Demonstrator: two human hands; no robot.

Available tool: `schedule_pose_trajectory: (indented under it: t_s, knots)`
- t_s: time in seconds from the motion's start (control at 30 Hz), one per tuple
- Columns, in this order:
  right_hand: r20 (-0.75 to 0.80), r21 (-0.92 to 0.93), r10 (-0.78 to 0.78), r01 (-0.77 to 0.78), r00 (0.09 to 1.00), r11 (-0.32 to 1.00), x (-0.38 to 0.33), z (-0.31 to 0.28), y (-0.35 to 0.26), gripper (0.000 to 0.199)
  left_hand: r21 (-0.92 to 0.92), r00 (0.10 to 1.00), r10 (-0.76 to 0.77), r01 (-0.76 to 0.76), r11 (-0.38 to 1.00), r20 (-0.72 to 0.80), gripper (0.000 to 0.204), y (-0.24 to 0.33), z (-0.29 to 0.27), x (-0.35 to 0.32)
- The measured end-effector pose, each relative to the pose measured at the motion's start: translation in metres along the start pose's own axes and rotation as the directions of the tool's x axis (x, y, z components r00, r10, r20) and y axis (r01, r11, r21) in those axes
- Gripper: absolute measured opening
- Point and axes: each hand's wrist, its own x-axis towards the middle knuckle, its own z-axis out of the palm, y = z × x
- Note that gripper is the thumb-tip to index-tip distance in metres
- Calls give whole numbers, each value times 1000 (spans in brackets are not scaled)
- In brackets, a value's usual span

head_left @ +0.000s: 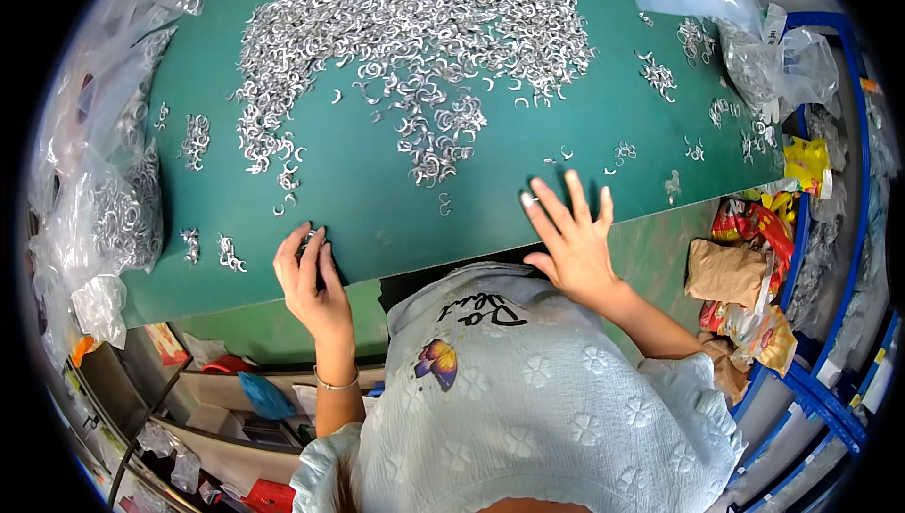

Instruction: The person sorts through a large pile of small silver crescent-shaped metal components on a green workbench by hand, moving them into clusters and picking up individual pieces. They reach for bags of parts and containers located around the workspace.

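Observation:
A large heap of small silvery C-shaped metal pieces [415, 13] covers the far middle of the green table [377, 221], with a tongue of loose pieces reaching toward me. At the near edge, left of the middle, my left hand [316, 291] rests with bent fingers; a bit of silvery metal shows between its fingertips, partly hidden. Over the table edge on the right, my right hand [577, 244] is spread palm down and grips nothing. Something whitish sits at its index fingertip. A few pieces [445, 204] lie by themselves between the hands.
Small clusters of pieces lie at the left [195, 142] and right [657, 76]. Clear plastic bags of pieces stand along the left edge [127, 211] and far right corner [754, 60]. Blue shelving [853, 230] and a brown paper package [724, 273] are at the right.

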Motion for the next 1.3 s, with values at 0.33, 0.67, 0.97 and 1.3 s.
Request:
schedule_pose_trajectory:
  t_s: [0.33,0.67,0.97,1.3]
  knots:
    - [-247,127,230,-204,941,971,-8,-15,26,63,-12,999,-19,18,1000,-42,21,-7,0,-1]
    - [-166,-10,186,-191,968,982,14,-31,22,54,-39,1000,24,-24,999,19,19,3,2,-2]
    - [-23,118,14,-11,1000,993,9,-9,-20,73,-171,998,48,-43,984,27,25,20,11,-9]
    - [-146,164,90,-66,985,984,23,-14,-15,68,-178,996,74,-63,982,52,38,37,5,-12]
